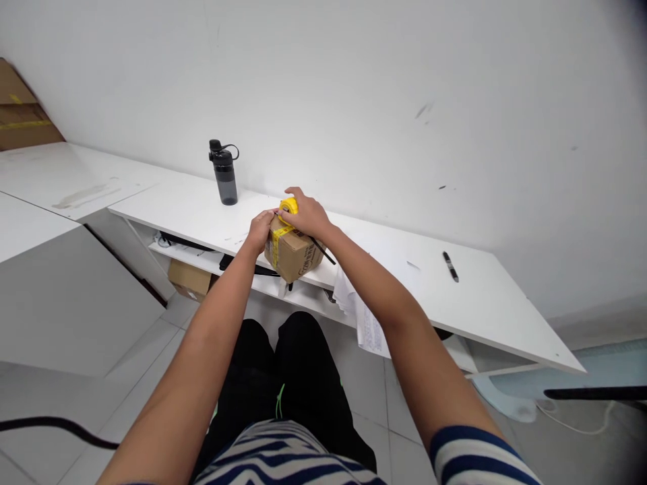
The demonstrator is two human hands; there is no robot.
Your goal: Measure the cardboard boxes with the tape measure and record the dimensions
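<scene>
Holding the yellow tape measure [288,207] at the far top of the brown box [289,254], the right hand [309,215] curls its fingers. The left hand [260,230] is just left of the tape measure; I cannot tell what it pinches.

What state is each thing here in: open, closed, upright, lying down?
Cardboard box: closed, with yellow tape on it.
Yellow tape measure: held in the right hand at the box's top; how far its blade is out, I can't tell.
Water bottle: upright, lid on.
Pen: lying down.
Papers: drooping over the table's front edge.
</scene>
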